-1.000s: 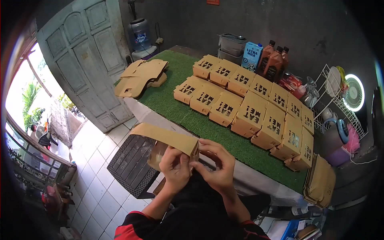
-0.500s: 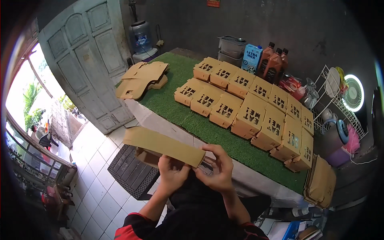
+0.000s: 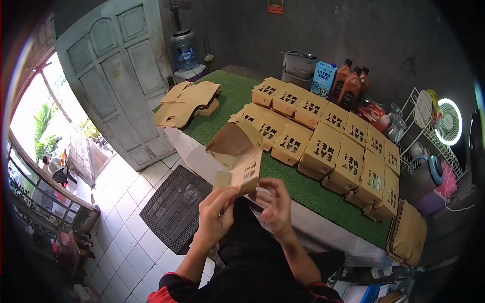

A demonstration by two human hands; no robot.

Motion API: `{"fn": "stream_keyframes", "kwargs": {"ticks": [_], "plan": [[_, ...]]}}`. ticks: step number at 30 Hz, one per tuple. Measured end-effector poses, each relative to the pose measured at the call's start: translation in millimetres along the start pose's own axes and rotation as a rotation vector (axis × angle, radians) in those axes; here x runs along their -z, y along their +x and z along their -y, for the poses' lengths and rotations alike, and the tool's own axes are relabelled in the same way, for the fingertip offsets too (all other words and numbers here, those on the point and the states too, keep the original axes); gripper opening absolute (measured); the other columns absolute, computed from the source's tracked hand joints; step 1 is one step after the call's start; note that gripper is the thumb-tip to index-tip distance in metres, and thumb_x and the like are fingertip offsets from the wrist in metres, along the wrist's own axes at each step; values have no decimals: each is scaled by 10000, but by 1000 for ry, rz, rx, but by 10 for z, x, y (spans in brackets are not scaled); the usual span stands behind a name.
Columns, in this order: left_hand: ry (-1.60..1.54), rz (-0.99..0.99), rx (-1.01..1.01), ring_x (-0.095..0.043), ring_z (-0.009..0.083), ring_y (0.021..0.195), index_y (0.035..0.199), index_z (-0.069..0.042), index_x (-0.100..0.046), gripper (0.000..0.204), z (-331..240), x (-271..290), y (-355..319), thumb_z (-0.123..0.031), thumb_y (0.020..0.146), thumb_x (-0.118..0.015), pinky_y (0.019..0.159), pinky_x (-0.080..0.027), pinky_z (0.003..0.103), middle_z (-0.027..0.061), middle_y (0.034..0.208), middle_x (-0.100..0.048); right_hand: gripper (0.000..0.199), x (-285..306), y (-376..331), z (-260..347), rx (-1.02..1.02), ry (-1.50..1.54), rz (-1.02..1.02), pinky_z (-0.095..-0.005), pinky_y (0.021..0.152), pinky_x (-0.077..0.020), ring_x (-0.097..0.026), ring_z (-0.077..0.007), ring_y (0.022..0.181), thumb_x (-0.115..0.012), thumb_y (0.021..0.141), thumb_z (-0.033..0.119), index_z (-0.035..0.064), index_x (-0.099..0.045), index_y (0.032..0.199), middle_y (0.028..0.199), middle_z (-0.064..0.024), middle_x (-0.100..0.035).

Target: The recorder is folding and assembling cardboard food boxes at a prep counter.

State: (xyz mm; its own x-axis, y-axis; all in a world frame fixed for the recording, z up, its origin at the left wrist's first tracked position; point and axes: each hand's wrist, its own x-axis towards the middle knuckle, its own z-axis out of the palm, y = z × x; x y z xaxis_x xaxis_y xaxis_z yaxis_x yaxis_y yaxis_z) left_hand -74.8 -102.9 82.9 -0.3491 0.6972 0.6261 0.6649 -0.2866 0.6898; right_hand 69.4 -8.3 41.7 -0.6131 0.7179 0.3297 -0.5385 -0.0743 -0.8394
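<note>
A partly folded brown cardboard box is held up before my body, its flaps standing open and part of its inside showing. My left hand pinches the box's near edge between thumb and fingers. Beside the box's near right corner is my right hand, its fingers bent and apart; whether a fingertip touches the cardboard I cannot tell. Past the box, folded boxes with dark printing stand in two rows on a green grass-like mat.
Flat cardboard blanks lie at the mat's far left, and more stacked cardboard sits at the right end. Behind the rows are a blue carton, brown bottles and a white wire rack. A dark plastic stool stands on the tiles.
The box has been turned and tilted upward, so its open inside and a printed panel now show. My right hand has loosened from the box's edge. The view has shifted slightly.
</note>
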Motion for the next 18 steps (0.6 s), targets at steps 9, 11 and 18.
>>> {"fn": "stream_keyframes", "kwargs": {"ticks": [9, 11, 18], "plan": [[148, 43, -257, -639, 365, 1089, 1024, -13, -663, 486, 392, -215, -198, 133, 563, -615, 933, -521, 451, 135, 1052, -649, 254, -114, 148, 200, -145, -187, -147, -249, 821, -558, -658, -147, 994, -659, 915, 60, -42, -562, 1126, 1132, -165, -647], [176, 53, -265, -637, 362, 1094, 1026, -13, -662, 495, 428, -202, -206, 129, 555, -615, 941, -522, 434, 132, 1053, -651, 226, -149, 159, 209, -164, -300, -111, -243, 809, -550, -654, -136, 975, -614, 954, 97, -37, -562, 1128, 1082, -124, -649], [-68, 30, 216, -657, 193, 879, 977, 2, -639, 164, 459, -355, -252, 43, 822, -676, 828, -515, 300, 114, 884, -641, 243, -14, 225, -10, -85, -242, -226, -237, 705, -547, -631, -72, 825, -540, 1028, 215, -26, -568, 1027, 933, -72, -655]]}}
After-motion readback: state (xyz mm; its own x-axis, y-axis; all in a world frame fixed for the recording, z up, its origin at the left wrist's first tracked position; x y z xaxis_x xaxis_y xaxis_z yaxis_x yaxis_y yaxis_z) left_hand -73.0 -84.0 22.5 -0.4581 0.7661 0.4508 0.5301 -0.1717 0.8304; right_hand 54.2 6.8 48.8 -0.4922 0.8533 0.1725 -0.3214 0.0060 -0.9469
